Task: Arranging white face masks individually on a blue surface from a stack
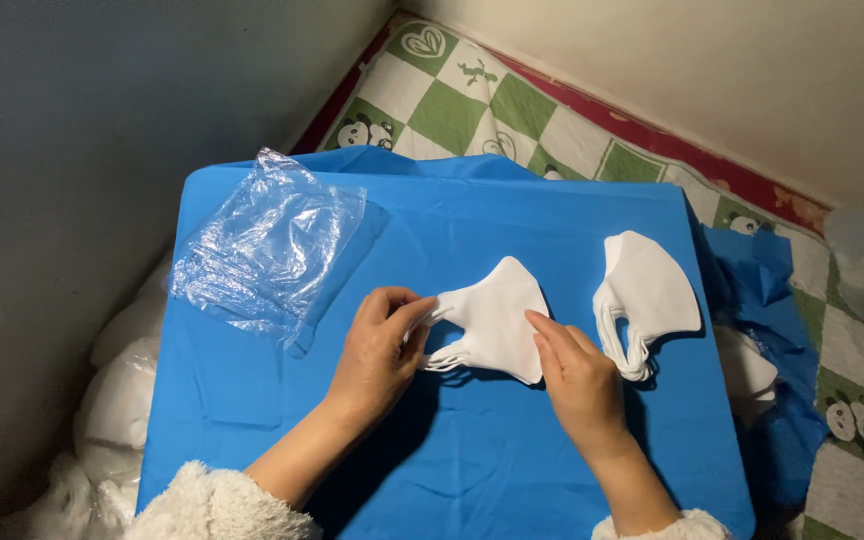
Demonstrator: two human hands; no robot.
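A small stack of folded white face masks [497,315] lies in the middle of a blue cloth-covered surface [512,215]. My left hand [380,350] pinches the stack's left edge near the ear loops. My right hand [577,375] rests its fingertips on the stack's right side, pressing it down. A second pile of white masks [647,295] lies just to the right, beyond my right hand and not touched by it. A crumpled clear plastic bag [267,245] lies at the upper left of the blue surface.
A green and white checked mat with panda pictures [472,95] covers the floor behind and to the right. White stuffed bags [112,410] sit at the left, against a grey wall. More blue cloth [762,290] hangs off the right side.
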